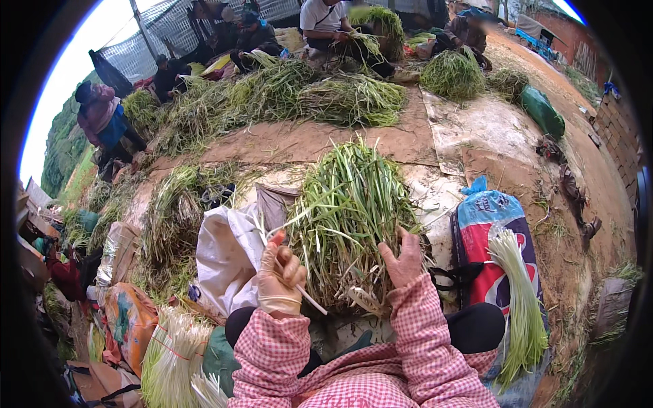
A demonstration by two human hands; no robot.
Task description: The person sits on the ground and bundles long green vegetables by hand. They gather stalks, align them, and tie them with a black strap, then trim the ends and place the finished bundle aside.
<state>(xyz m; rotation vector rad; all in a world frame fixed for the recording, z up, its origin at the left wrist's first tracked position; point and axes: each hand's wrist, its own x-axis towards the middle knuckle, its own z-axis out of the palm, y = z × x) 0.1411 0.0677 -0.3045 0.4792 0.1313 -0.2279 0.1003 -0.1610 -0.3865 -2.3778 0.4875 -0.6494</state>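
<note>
Left hand grasps 1 slim, whitish stalk, lower end slanting down-right. Just right: big loose heap of long green leafy stalks, long axes running mostly away from the person. Right hand, nearer the heap, fingers spread, unclenched, at its lower-right edge.

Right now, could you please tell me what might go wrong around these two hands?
The thin white stalk in the left hand could snap or slip, being so slender. The large heap of green leafy stalks by the right hand might spread, as no tie shows around it. The pale green stalk bundle lying loosely along the blue, red and white bag could slide off.
</note>
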